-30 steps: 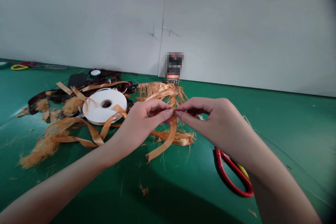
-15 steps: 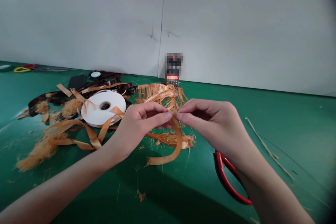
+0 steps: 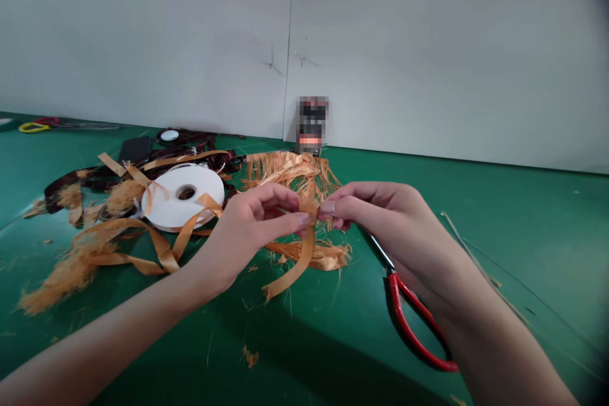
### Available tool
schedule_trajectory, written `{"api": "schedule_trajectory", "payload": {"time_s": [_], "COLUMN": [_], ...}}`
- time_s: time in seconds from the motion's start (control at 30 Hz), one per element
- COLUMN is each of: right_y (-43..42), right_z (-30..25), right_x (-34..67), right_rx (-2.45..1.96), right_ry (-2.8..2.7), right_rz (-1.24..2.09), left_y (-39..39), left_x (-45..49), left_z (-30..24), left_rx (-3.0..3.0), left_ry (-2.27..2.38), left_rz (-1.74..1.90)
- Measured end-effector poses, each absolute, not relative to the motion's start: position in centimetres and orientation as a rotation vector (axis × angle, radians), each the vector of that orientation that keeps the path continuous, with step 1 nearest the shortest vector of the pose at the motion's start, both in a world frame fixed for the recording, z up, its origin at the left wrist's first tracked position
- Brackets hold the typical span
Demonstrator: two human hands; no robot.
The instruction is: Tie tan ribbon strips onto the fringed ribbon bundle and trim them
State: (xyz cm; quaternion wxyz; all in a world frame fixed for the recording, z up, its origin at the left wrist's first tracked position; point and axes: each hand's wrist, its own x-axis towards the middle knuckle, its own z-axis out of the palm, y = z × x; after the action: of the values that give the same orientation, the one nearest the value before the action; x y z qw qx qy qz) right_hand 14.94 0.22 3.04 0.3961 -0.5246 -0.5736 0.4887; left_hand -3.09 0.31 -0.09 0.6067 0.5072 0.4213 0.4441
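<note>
A short strip of golden-orange ribbon (image 3: pixel 303 254) hangs from my fingers above the green table, its lower end curling to the left. My left hand (image 3: pixel 259 222) pinches the strip's left edge near its top between thumb and fingers. Close against the other edge, my right hand (image 3: pixel 380 216) has its thumb and forefinger pressed together on the ribbon. Behind the hands lies frayed golden ribbon (image 3: pixel 280 165) with long loose threads. A bundle of golden threads (image 3: pixel 328 256) rests on the table below the strip. Partly under my right hand are red-handled scissors (image 3: pixel 397 311).
A white ribbon spool (image 3: pixel 162 203) with loose golden ribbon lies at left, beside a fluffy thread pile (image 3: pixel 66 279) and dark ribbon (image 3: pixel 61 187). Yellow-handled scissors (image 3: pixel 34 128) lie far left. A blurred-out device (image 3: pixel 311 124) leans on the white wall (image 3: pixel 428 57).
The strip has turned, and its top end now stands up between the fingers. My right thumb has shifted along its edge. More of the red-handled scissors shows. The view has moved slightly right.
</note>
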Motion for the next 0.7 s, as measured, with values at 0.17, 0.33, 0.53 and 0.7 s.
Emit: {"api": "schedule_trajectory", "payload": {"time_s": [0.17,0.33,0.53,0.7], "right_y": [0.01,-0.03,-0.09,-0.03], "right_z": [3.14,3.31,3.23,2.72], "right_x": [15.14,15.29,14.91,14.74], "right_rx": [-1.349,-1.349,-1.256,-1.263], "right_ry": [-1.423,-1.394,-1.406,-1.444], "right_rz": [1.187,0.976,1.156,1.161], "left_y": [0.35,0.27,0.02,-0.22], "left_x": [-3.07,-3.16,-2.88,-2.58], "left_z": [-0.34,-0.28,-0.08,0.14], "left_rx": [1.178,1.156,1.128,1.132], "left_ry": [0.996,1.017,0.962,0.987], "left_rz": [1.013,1.01,1.015,0.983]}}
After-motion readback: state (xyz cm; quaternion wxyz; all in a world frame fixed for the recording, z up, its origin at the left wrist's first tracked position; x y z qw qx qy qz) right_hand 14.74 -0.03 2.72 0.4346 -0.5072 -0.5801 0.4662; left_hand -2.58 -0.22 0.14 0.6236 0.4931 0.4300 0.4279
